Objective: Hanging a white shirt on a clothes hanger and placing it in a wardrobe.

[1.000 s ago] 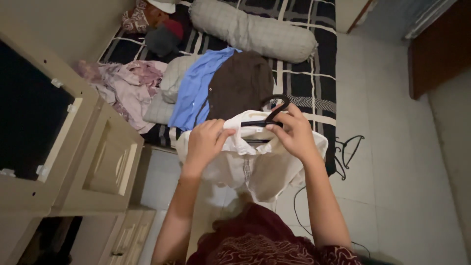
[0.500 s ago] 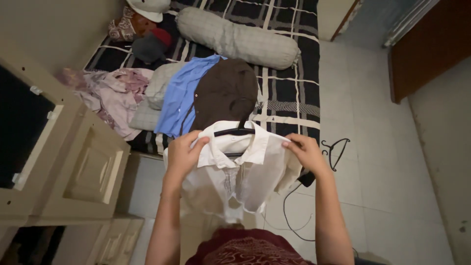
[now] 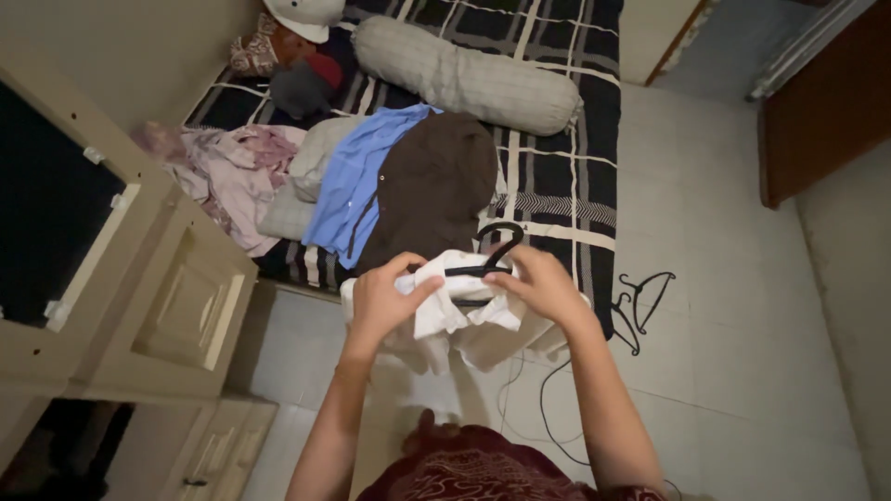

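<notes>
A white collared shirt (image 3: 464, 325) hangs in front of me on a black plastic hanger (image 3: 497, 252), whose hook sticks up between my hands. My left hand (image 3: 382, 299) grips the shirt's left shoulder and collar. My right hand (image 3: 543, 284) is closed on the right side of the collar and the hanger bar. Both hands are close together at the neck of the shirt, above the foot of the bed.
A bed with a dark checked cover (image 3: 557, 186) carries a brown shirt (image 3: 432, 186), a blue shirt (image 3: 357, 186), a pink garment pile (image 3: 227, 172) and a grey bolster (image 3: 469, 79). A beige cabinet (image 3: 139, 288) stands at left. Spare black hangers (image 3: 645, 297) and a cable (image 3: 548, 417) lie on the tiled floor.
My hands have come together from the shirt's shoulders to its collar, bunching the fabric around the hanger. The view has shifted slightly.
</notes>
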